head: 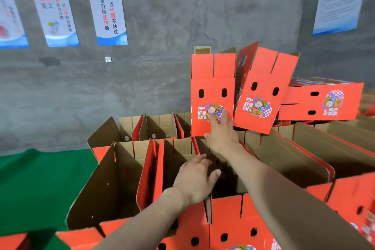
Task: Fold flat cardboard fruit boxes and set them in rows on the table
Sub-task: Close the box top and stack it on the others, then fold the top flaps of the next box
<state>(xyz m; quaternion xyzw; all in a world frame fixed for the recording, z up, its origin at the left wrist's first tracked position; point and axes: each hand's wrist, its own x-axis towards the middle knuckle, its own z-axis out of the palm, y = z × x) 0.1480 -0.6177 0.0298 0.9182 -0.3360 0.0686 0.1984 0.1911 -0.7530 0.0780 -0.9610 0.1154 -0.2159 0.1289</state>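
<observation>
Red cardboard fruit boxes with brown insides stand in rows with their top flaps up. An upright red box (212, 95) stands on top of the back row, its printed face towards me. My right hand (222, 132) reaches forward with spread fingers pressed flat on the lower part of that face. Right beside it a second red box (261, 89) leans to the right. A third box (320, 99) lies on its side further right. My left hand (195, 178) hovers with fingers apart over an open box (174, 154) in the middle row, holding nothing.
Open folded boxes (113, 170) fill the foreground and the right side. A green floor (40, 176) lies to the left. A grey concrete wall (162, 26) with several blue and white posters (106, 10) stands behind the boxes.
</observation>
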